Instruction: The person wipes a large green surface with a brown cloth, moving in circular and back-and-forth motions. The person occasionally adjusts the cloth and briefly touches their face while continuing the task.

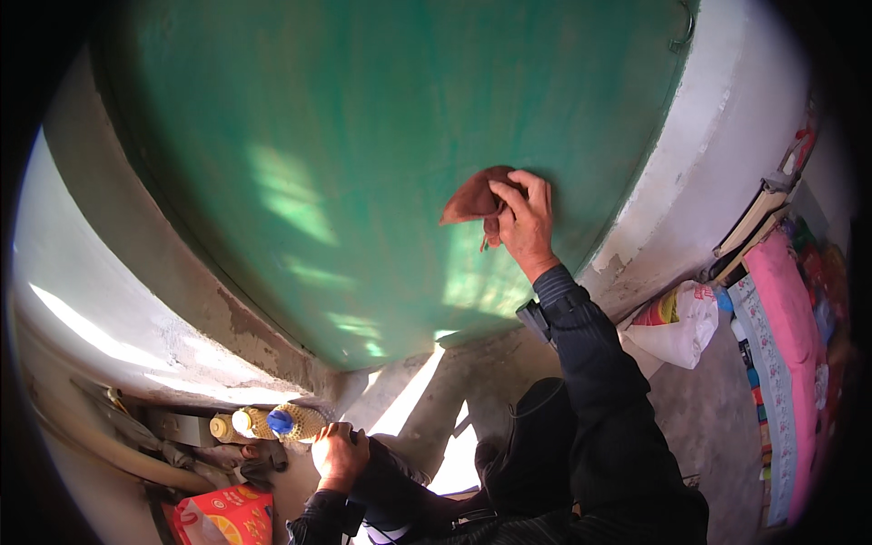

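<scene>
A green painted door (381,102) fills the view ahead of me, streaked and lit by patches of sunlight. My right hand (528,221) presses a folded reddish-brown cloth (470,197) against its right half, and the cloth's loose end hangs below my fingers. Down at the lower left, my left hand (338,453) is curled at my dark-trousered knee (388,473); something dark shows by its fingers, and whether it is held is unclear. A dark device is strapped on my right wrist (535,320).
Plastic bottles (279,422) with pale contents stand left of my knee, near a red printed bag (225,514). At right are a white sack (681,323) and a shelf draped in pink cloth (783,293). A metal handle (684,27) sits at the door's upper right.
</scene>
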A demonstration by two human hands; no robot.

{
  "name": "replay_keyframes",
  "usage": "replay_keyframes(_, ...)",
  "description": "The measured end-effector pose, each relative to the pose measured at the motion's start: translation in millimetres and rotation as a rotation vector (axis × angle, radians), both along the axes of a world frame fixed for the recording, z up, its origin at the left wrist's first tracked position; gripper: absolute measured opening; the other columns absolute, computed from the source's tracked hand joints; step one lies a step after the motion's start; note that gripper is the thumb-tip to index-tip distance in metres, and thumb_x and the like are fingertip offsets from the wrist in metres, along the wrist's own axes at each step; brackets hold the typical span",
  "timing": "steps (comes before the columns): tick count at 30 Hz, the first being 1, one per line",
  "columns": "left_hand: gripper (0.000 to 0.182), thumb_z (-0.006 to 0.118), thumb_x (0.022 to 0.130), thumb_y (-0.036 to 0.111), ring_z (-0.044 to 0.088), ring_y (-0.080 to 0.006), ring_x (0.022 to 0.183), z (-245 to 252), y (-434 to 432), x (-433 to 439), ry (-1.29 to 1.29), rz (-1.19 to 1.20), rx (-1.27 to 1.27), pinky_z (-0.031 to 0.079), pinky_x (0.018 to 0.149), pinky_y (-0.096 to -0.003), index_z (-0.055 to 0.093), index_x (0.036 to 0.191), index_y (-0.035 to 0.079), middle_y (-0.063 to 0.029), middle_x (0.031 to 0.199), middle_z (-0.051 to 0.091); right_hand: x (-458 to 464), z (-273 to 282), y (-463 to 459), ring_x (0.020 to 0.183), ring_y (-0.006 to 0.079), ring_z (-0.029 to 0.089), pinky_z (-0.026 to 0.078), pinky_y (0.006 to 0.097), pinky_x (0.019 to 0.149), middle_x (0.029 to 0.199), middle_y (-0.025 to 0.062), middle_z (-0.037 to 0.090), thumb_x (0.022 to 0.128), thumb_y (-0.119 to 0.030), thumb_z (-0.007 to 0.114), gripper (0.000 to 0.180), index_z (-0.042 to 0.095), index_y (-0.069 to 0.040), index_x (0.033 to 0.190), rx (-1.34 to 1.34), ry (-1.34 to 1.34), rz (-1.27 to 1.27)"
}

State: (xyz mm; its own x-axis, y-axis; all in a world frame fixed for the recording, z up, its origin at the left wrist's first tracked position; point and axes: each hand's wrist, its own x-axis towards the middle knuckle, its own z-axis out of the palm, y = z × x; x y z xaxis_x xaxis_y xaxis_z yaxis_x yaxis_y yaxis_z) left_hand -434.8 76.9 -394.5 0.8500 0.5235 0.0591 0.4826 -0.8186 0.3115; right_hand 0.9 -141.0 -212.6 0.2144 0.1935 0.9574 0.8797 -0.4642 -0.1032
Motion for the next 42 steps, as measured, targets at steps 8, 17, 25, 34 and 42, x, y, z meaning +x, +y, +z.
replay_keyframes(8,0.03,0.07,0.089,0.034,0.07,-0.0354,0.099,-2,-1,-1,-0.01,0.0,0.022,0.053,0.093,-0.047,0.074,0.092,0.004,-0.0157,0.097,0.074,-5,-22,-6,0.118,0.0399,0.057,0.053,0.0503,0.099,0.132,0.0123,0.059,0.075,-0.005,0.078,0.044,0.076,-0.015,0.118,-0.002,0.129,0.042)
replay_keyframes(17,0.03,0.071,0.088,0.034,0.07,-0.0358,0.1,-12,2,2,-0.02,-0.013,0.016,0.053,0.093,-0.0472,0.074,0.092,0.005,-0.0158,0.097,0.074,-25,-25,19,0.123,0.0387,0.053,0.049,0.0524,0.103,0.136,0.0134,0.056,0.083,-0.027,0.089,0.038,0.076,-0.014,0.116,0.202,0.227,0.007)
replay_keyframes(25,0.03,0.071,0.088,0.034,0.07,-0.0355,0.099,-6,0,1,-0.013,-0.011,0.026,0.053,0.093,-0.0479,0.074,0.092,0.004,-0.0155,0.098,0.075,-29,-31,29,0.125,0.0365,0.051,0.045,0.0498,0.106,0.137,0.0125,0.058,0.087,-0.028,0.087,0.033,0.077,-0.013,0.114,0.335,0.276,0.033)
replay_keyframes(34,0.029,0.072,0.087,0.033,0.07,-0.0359,0.097,-5,-1,3,-0.03,-0.015,0.025,0.053,0.092,-0.0479,0.074,0.09,0.004,-0.016,0.095,0.074,-32,-31,38,0.126,0.0362,0.051,0.046,0.0482,0.106,0.139,0.012,0.057,0.085,-0.017,0.086,0.032,0.073,-0.013,0.114,0.322,0.31,-0.062)
replay_keyframes(42,0.027,0.072,0.086,0.031,0.07,-0.0373,0.095,-4,0,1,-0.042,-0.008,0.024,0.054,0.09,-0.0485,0.074,0.089,0.004,-0.0169,0.094,0.074,-31,-39,33,0.133,0.0358,0.051,0.047,0.0487,0.11,0.142,0.0149,0.053,0.077,-0.013,0.092,0.063,0.056,-0.007,0.129,0.469,0.463,0.057)
